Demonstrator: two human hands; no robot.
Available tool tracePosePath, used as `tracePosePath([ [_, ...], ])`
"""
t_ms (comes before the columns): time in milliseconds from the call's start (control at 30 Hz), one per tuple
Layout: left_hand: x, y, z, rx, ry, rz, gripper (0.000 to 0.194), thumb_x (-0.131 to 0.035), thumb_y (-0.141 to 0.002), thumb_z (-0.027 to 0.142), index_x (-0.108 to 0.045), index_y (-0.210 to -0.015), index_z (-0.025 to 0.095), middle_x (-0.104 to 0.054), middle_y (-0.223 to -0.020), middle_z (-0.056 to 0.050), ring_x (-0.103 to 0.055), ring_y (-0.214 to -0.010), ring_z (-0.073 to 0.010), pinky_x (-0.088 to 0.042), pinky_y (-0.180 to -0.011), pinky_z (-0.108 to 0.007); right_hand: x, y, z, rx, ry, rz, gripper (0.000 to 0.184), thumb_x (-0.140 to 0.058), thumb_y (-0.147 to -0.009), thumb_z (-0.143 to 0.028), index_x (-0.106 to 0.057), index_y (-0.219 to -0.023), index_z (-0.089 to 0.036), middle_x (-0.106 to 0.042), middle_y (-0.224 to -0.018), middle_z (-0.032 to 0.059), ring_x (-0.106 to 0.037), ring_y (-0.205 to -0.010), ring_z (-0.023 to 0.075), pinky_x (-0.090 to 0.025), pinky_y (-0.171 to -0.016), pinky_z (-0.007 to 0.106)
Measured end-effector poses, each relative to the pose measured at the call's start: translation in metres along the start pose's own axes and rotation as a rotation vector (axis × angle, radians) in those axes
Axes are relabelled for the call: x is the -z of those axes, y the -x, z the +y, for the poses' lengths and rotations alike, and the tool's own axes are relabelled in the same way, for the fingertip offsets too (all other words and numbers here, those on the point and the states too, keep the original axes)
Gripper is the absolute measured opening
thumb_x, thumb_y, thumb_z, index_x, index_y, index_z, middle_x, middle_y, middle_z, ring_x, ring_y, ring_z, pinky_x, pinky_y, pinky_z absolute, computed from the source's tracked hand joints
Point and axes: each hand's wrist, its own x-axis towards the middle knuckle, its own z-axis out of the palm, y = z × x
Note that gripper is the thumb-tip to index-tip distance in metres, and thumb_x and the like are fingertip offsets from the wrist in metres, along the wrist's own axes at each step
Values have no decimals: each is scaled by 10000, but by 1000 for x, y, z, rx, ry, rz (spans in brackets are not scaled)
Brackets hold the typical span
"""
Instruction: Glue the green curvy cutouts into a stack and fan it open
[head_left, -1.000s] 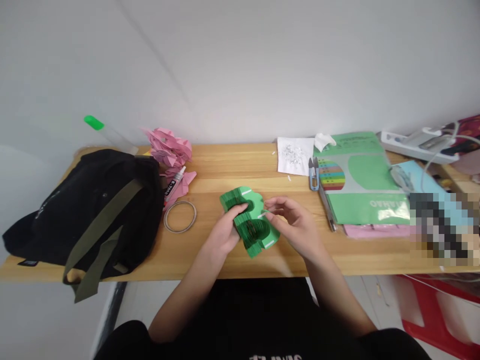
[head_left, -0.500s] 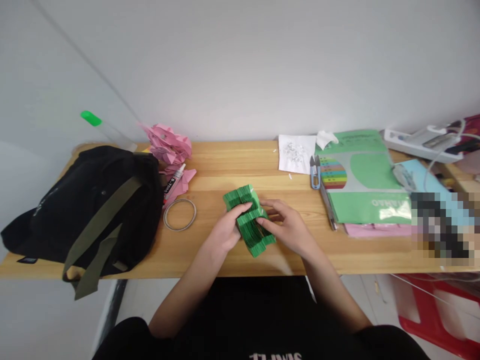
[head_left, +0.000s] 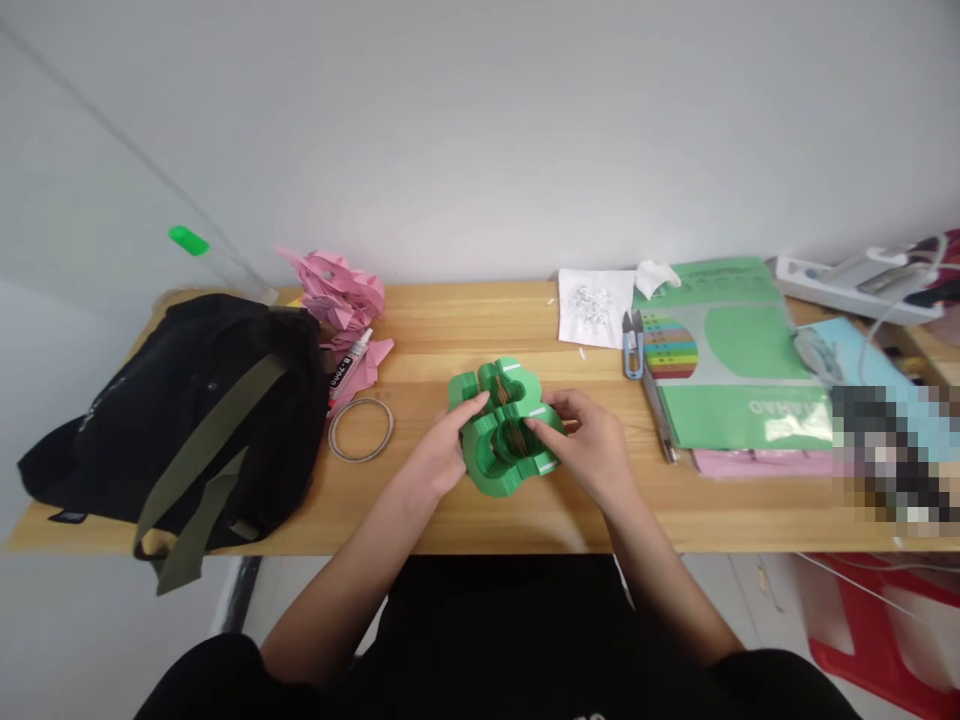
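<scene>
A stack of green cut paper pieces (head_left: 504,428) stands on the wooden table (head_left: 465,515) in front of me, its layers fanned open with curved hollows showing. My left hand (head_left: 439,452) grips its left side, thumb up on the top edge. My right hand (head_left: 589,448) holds its right side, fingers curled round the layers. Both hands are closed on the stack.
A black bag (head_left: 172,420) with olive straps fills the table's left end. Pink paper flowers (head_left: 337,290), a glue tube (head_left: 349,362) and a tape ring (head_left: 361,430) lie left of the stack. Thread snips (head_left: 631,340), a white paper scrap (head_left: 592,305) and paper packs (head_left: 731,365) lie right.
The green stack was pressed flat half a second ago; now it is fanned open and turned upright between both hands. My view shifted slightly right.
</scene>
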Motion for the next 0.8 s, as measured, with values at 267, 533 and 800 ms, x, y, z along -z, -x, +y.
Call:
tracePosePath([
  [267,13,1,3,-57,-91,-184,211,-573,-739,104,-630,-936,154,-688,-995,-52,-645,-866,-166,-522,-817,-305,1,-6,8,-28,208,90,227,-683,-694,-308,-681,-898,-207,-750,-894,56,-694,-797,237,-514,-678,338],
  [533,16,4,2,-113,-180,-136,341,-626,-682,52,-625,-1005,164,-681,-950,-42,-645,-883,-163,-502,-788,-277,4,-5,10,3,264,114,236,-657,-733,-330,-680,-927,-198,-735,-926,62,-671,-776,226,-485,-660,332],
  [800,18,1,-2,-206,-243,-126,299,-750,-687,128,-704,-982,150,-711,-1024,-67,-654,-924,-185,-503,-827,-295,7,-6,13,31,234,107,261,-658,-718,-364,-690,-902,-181,-714,-883,76,-632,-703,205,-473,-624,329],
])
